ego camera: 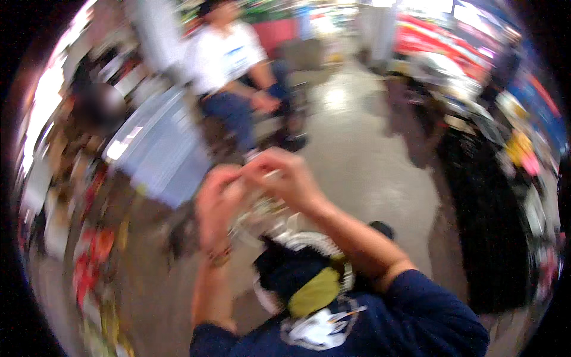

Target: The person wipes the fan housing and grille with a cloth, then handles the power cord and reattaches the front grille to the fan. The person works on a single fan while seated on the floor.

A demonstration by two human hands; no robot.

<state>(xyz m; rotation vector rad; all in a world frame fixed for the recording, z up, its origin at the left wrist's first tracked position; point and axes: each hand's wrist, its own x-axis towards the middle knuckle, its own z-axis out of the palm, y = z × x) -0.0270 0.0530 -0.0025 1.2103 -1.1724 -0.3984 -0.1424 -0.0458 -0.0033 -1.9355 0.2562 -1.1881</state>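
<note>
Both hands are raised together in front of me, with their fingertips meeting near the middle of the view. My left hand [221,201] has bent fingers turned towards the other hand, and a band circles its wrist. Beside it, my right hand [285,178] is curled, with a small pale item [272,174] at its fingers; motion blur hides what it is. Below the hands, close to my body, are blurred clear and white things [263,214], and a dark and yellow-green item [314,292] lies against my navy shirt.
A person in a white shirt [227,53] sits ahead. A bluish translucent plastic bin [165,147] stands left of my hands. Mixed goods, some red [89,263], line the left side. A long black surface [482,223] and piled items run along the right, beside the pale floor [366,156].
</note>
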